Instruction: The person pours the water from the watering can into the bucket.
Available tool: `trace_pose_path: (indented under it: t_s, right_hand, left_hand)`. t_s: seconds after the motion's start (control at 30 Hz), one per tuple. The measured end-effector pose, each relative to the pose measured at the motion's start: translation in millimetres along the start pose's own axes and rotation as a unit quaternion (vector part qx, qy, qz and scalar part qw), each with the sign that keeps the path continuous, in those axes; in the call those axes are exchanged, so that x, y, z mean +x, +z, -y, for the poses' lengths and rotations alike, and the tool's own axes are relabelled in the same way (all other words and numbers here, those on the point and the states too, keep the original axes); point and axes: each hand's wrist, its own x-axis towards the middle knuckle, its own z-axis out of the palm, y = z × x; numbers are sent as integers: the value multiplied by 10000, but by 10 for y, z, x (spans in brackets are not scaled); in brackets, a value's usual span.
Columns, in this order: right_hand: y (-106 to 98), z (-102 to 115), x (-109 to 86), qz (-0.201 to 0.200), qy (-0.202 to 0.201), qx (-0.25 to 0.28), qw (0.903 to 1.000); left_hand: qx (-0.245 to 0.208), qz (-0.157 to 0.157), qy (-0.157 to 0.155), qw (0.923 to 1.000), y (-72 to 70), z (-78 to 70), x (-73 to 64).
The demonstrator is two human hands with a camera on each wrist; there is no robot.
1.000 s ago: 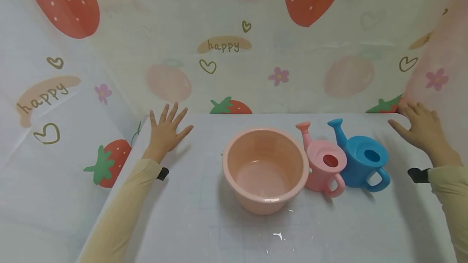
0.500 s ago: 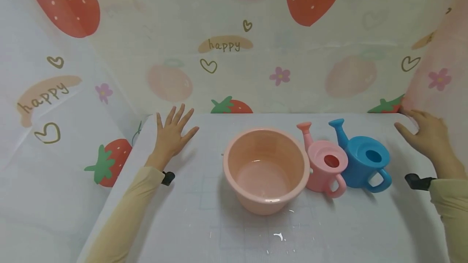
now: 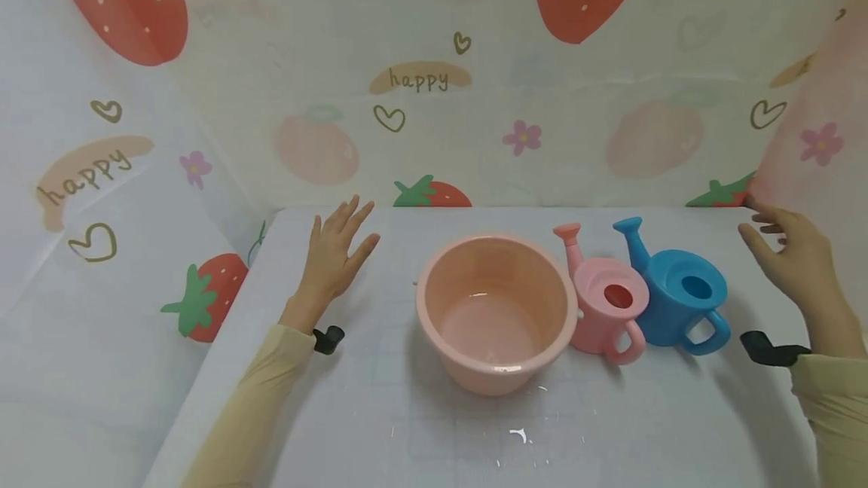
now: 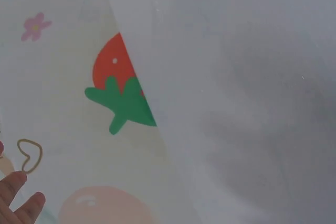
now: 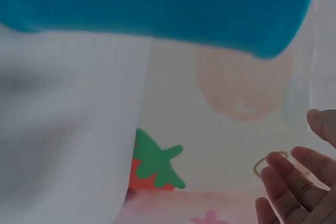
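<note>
The blue watering can [image 3: 664, 311] stands left of the right hand [image 3: 796, 258], the nearer one, and apart from it, spout pointing far left, handle near right. That hand's fingers are loosely bent and the left hand's [image 3: 332, 254] loosely extended; both hold nothing, with the tub [image 3: 484, 382] between them.

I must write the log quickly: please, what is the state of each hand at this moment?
Left hand: open, thumb held apart, holding nothing.
Right hand: open, holding nothing, beside the blue watering can without touching it.
</note>
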Motion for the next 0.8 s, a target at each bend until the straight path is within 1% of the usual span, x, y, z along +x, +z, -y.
trace_pose_path:
  t_s: [0.13,0.3,0.53,0.6,0.67,0.8]
  right_hand:
    - [8,108,-54,-180,10,100,9998]
    - [41,228,-125,-540,-89,266,9981]
    - [100,358,-242,-1036,-436,740,9909]
    - [111,395,-265,-1098,-517,827,9891]
    - [121,431,-293,-1080,-568,860,9888]
    - [138,507,-372,-867,-483,862,9913]
  left_hand:
    - [-308,-153,-50,9994,-9,-116,-16]
    - [-624,-231,-141,9977,-6,-247,-39]
    - [-963,-221,-156,9950,-16,-423,-68]
    - [-1055,-218,-188,9940,-16,-466,-78]
    - [-1146,-219,-234,9929,-17,-510,-90]
    - [-1427,-150,-321,9891,-25,-589,-118]
